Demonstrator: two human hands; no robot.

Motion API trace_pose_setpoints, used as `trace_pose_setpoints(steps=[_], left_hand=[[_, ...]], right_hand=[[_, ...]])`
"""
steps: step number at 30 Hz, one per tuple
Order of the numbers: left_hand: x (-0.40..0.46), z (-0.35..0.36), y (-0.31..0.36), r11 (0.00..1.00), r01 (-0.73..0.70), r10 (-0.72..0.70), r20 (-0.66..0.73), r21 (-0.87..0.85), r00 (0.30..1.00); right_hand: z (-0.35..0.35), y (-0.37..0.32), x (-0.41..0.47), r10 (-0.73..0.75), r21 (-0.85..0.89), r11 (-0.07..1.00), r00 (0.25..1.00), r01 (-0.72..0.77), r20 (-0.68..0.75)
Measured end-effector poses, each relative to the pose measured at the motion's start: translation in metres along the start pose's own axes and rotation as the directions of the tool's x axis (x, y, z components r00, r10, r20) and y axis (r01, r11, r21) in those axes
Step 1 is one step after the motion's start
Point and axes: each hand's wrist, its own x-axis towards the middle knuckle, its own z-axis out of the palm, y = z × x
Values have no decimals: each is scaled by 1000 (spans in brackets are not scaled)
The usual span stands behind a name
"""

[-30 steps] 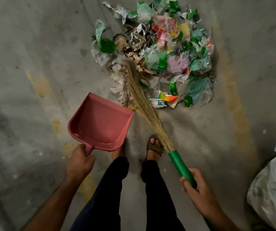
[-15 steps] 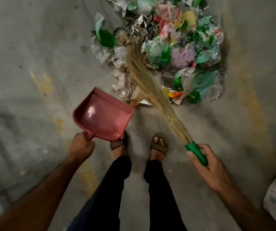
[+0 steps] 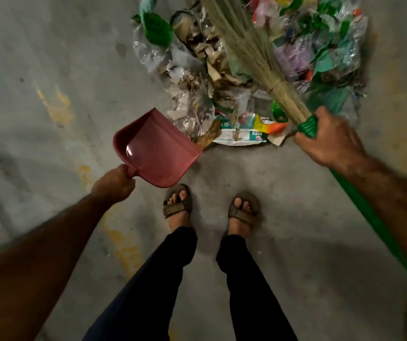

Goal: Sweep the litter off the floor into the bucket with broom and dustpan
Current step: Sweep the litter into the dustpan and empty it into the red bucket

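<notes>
Left hand (image 3: 114,184) clenched round the handle of the pink dustpan (image 3: 157,150), its open lip just beside the litter pile (image 3: 241,77) at 12 o'clock. Right hand (image 3: 330,141) gripped the green-handled grass broom (image 3: 254,49), bristles lying over the pile. Sandalled feet (image 3: 176,206) on concrete floor (image 3: 50,70) at 6 o'clock.

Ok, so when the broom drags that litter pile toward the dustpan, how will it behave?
The litter pile looks like thin wrappers and crumpled paper, so probably light and floppy. Pieces will likely scatter or slide past the dustpan rather than move together.
</notes>
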Motion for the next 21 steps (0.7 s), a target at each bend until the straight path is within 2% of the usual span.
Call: trace_pose_setpoints(steps=[3, 7, 11, 14, 17, 21], left_hand=[[17, 3, -4, 998, 8, -3, -83, 66, 997], [38, 0, -7, 997, 64, -54, -176, 53, 983], [74, -14, -7, 994, 16, -5, -104, 107, 995], [102, -17, 10, 986, -50, 55, -26, 158, 998], [118, -15, 33, 975, -89, 98, -31, 204, 995], [123, -5, 47, 982, -93, 99, -29, 167, 995]], right_hand=[[4, 0, 20, 39, -36, 999, 999, -39, -11], [12, -2, 39, 15, -104, 994, 999, -20, -41], [30, -4, 64, 31, -252, 967, 998, -42, -49], [46, 1, 77, 73, -368, 928, 997, -56, 31], [59, 11, 77, 53, -418, 908, 997, -24, 59], [69, 30, 58, -1, -464, 884, 995, 49, 103]])
